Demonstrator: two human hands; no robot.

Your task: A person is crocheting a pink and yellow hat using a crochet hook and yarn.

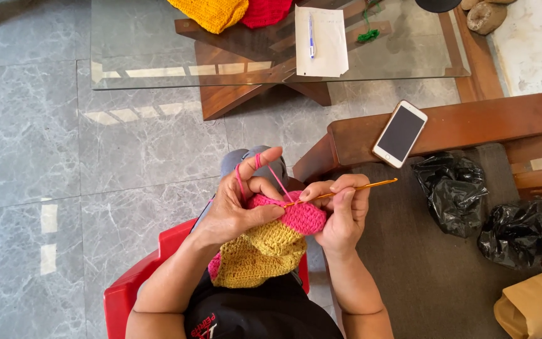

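Your pink-and-yellow crocheted piece (271, 242) could lose its working loop or snag if the yarn tension slips.

The soft, ribbed fabric, pink band above and mustard-yellow below, sits in your lap over the red plastic chair (139, 285), pinched at its top edge between both hands. Your left hand (239, 210) is closed on the pink band, with the thin pink yarn strand (241, 179) wound over two raised fingers; I judge that if those fingers relax, the strand goes slack and the stitches turn uneven. Your right hand (346, 213) is closed around the slim orange crochet hook (346, 190), its tip at the pink edge; pulled back too far, it could drop the loop. The white smartphone (400, 134) lies near the edge of the brown wooden armrest (472, 122), where an elbow could knock it off.
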